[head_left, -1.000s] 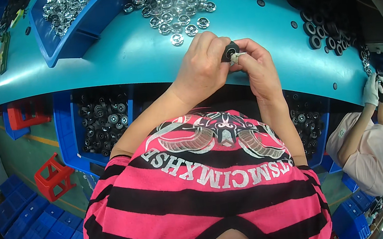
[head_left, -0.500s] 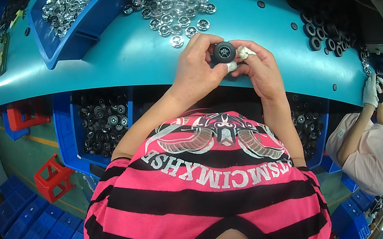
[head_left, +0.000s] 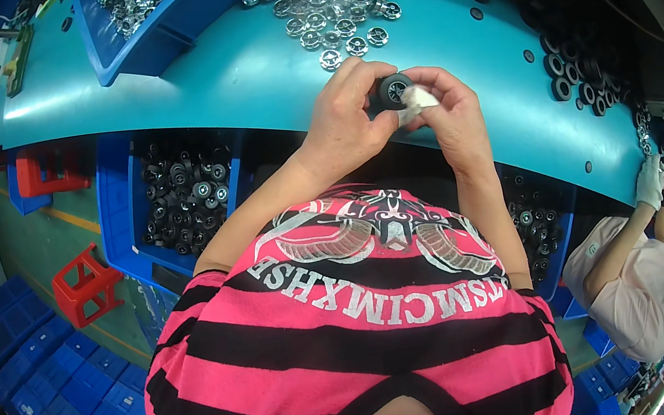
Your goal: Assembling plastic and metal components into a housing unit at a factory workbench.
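Between my two hands, above the near edge of the teal table, is a small black toy wheel [head_left: 393,90] with a silvery spoked hub facing up. My left hand [head_left: 344,115] grips it from the left, thumb below and fingers behind. My right hand [head_left: 454,116] closes on its right side, and white wrapping [head_left: 421,100] on the thumb or a fingertip covers part of the wheel. Just beyond my hands, shiny chrome wheel hubs [head_left: 355,47] lie loose in a spread pile.
A blue bin [head_left: 155,55] of chrome hubs stands at the back left. Below the table edge are bins of black wheels [head_left: 186,197]. Black tyres [head_left: 583,75] lie at right, near a co-worker's gloved hand [head_left: 650,181]. A red stool [head_left: 87,283] stands on the floor at left.
The wheel has tilted slightly between my hands. My right thumb, with its white wrapping, has moved left over the wheel's lower right side. The whole view has shifted a little.
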The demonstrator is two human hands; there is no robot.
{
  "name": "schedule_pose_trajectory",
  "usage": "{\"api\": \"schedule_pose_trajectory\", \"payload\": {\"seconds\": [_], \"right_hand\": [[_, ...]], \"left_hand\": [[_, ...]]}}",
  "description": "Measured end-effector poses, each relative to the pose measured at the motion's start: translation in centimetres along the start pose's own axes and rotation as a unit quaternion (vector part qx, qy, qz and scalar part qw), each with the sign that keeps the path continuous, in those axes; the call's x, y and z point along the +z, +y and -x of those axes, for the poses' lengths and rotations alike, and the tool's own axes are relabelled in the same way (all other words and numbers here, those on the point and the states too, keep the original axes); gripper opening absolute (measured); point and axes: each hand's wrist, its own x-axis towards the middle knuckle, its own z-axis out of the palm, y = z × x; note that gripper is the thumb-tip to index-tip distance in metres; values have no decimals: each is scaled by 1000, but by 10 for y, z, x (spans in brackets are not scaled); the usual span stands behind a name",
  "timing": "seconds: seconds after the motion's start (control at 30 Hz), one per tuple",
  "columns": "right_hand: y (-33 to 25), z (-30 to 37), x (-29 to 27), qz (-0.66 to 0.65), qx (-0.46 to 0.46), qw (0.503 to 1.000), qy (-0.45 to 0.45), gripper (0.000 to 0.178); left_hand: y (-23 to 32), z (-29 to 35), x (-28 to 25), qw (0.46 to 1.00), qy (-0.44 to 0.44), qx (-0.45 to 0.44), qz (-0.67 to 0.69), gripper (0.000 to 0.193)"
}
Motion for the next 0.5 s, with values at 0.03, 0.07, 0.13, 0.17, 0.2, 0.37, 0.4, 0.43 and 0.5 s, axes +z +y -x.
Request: {"api": "schedule_pose_trajectory", "payload": {"seconds": [0.03, 0.07, 0.13, 0.17, 0.2, 0.37, 0.4, 0.43, 0.5], "right_hand": [[0, 0, 2, 2, -1, 1000, 5, 32], [0, 0, 4, 5, -3, 1000, 10, 33], [3, -1, 2, -23, 3, 1000, 8, 34], [6, -1, 1, -36, 5, 999, 6, 34], [9, -2, -1, -5, 7, 1000, -8, 34], [-22, -3, -21, 70, -16, 997, -3, 27], [-23, -6, -36, 89, -33, 995, 11, 26], [-23, -10, -54, 110, -47, 992, 28, 24], [-27, -24, -84, 192, -81, 976, 70, 25]], "left_hand": [[0, 0, 1, 1000, 1, 4, -1, 45], [0, 1, 3, 1000, 1, 9, -3, 45], [2, 0, 4, 1000, -5, 3, -3, 44], [5, 3, 1, 1000, -10, -10, -5, 43], [8, 1, -2, 1000, -15, -14, -5, 41], [10, 29, -67, 989, 24, -4, -143, 44], [8, 44, -89, 982, 33, -33, -182, 45], [1, 61, -112, 971, 39, -68, -224, 46], [-25, 112, -158, 934, 41, -168, -313, 49]]}}
